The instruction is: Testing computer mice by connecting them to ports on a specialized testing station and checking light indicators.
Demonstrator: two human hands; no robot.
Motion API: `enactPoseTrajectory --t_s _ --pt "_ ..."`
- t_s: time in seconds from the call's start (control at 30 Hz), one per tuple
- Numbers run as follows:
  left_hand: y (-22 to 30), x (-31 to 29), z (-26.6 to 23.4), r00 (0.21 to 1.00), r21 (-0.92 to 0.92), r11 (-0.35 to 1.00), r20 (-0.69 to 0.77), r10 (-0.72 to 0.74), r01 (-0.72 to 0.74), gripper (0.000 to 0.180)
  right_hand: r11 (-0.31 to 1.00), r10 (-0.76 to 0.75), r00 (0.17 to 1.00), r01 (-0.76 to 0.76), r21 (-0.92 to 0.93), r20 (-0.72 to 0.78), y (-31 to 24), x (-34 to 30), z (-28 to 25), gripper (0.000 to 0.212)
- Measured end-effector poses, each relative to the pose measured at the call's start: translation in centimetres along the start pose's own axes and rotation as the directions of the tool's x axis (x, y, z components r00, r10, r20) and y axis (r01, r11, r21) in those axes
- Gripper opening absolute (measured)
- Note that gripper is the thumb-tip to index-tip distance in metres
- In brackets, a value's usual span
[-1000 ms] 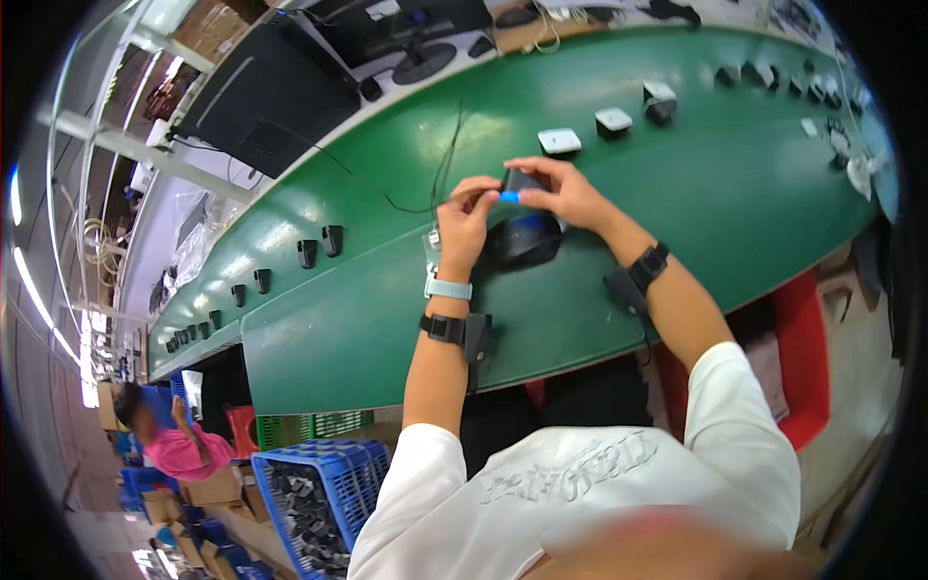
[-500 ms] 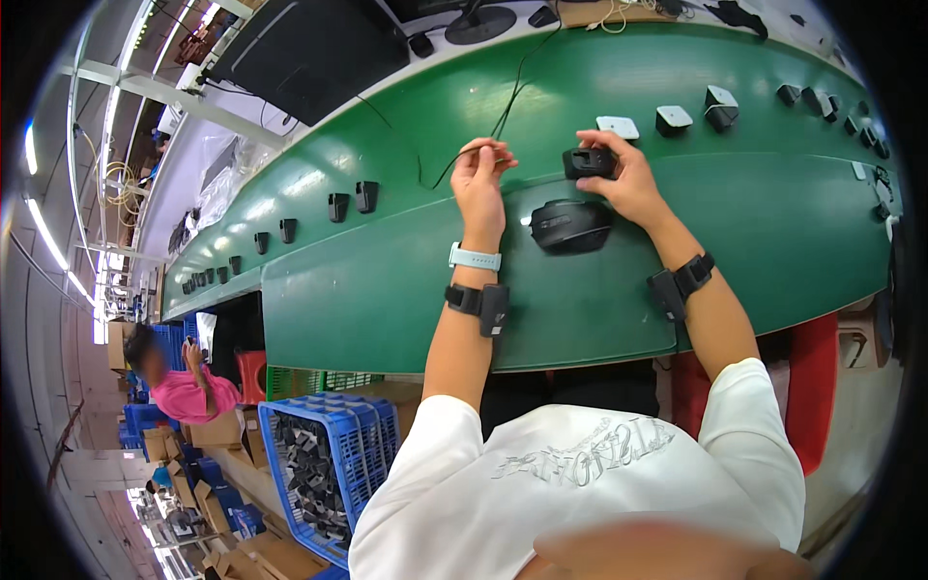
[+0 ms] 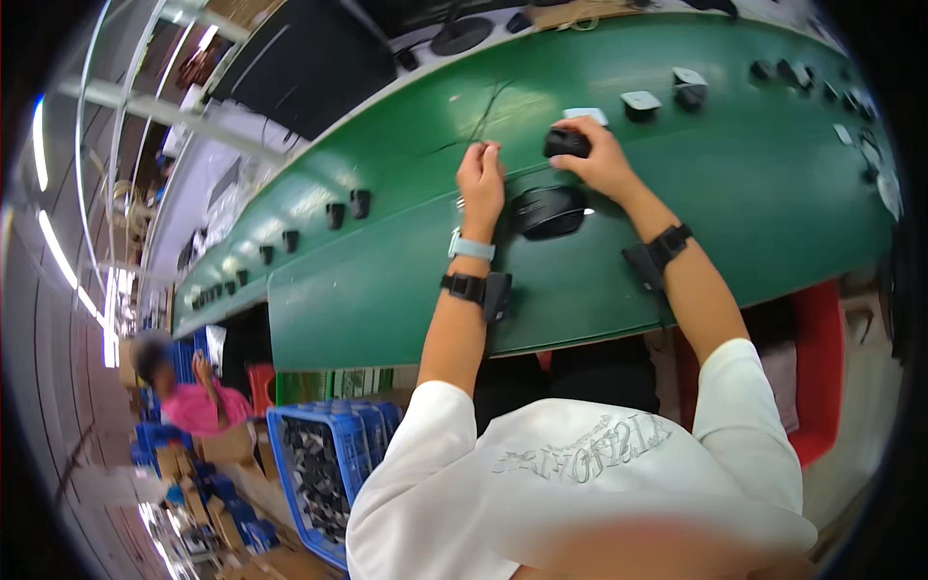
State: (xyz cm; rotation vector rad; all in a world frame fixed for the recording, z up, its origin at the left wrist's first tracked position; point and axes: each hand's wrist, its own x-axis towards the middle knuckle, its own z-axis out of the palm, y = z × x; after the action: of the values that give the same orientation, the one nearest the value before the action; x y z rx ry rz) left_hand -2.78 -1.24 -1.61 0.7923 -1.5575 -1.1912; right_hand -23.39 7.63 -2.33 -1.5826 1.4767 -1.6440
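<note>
Nearest, at the person's left, a blue crate (image 3: 360, 440) holds a jumble of dark pieces (image 3: 314, 474); on the green tabletop (image 3: 387, 309), a rounded black unit (image 3: 548, 211) rests between the forearms, touched by neither hand; just beyond it, the right hand (image 3: 604, 162) has its grip clamped on a small black block (image 3: 564, 143), seemingly held clear of the tabletop; the left hand (image 3: 481, 188) has its grip together, pinched on a thin dark cable (image 3: 486, 114), apart from the block; handling of this block looks to be under way, as it is neither set down nor visibly joined to the cable; beyond, white-topped pieces (image 3: 641, 101) stand near the right hand, and small black pieces (image 3: 361, 203) line the left side; none of these is in hand, and whether they are finished or waiting I cannot tell; farthest, a large black screen (image 3: 309, 68) stands behind.
</note>
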Motion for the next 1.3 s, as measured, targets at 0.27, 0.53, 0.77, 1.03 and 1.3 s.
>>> enactPoseTrajectory --t_s 0.27,0.53,0.77,1.03,1.3 --pt "1.2 -1.0 0.2 0.974 0.712 0.667 0.127 0.186 -0.220 0.024 0.974 -0.029 0.998 0.039 0.223 -0.049 -0.5 0.0 1.3 0.048" --pt "1.9 -1.8 1.4 0.969 0.749 0.629 0.069 0.237 -0.207 0.034 0.777 0.180 0.981 -0.190 0.600 0.078 -1.0 0.1 -0.2 0.041" --pt "2.3 -2.0 1.7 0.917 0.675 0.676 0.000 0.399 -0.294 0.045 0.628 0.317 0.918 -0.391 0.672 0.238 -2.1 0.4 -0.6 0.037" --pt "3.4 -2.7 3.0 0.898 0.467 0.767 0.231 0.374 -0.440 0.033 0.648 0.336 0.907 -0.419 0.636 0.256 -1.6 0.5 -0.4 0.027" --pt "2.1 -2.8 1.8 0.973 0.174 0.965 0.149 0.174 -0.199 0.014 0.774 0.210 0.884 -0.411 0.482 0.417 -1.7 -0.4 0.4 0.032"
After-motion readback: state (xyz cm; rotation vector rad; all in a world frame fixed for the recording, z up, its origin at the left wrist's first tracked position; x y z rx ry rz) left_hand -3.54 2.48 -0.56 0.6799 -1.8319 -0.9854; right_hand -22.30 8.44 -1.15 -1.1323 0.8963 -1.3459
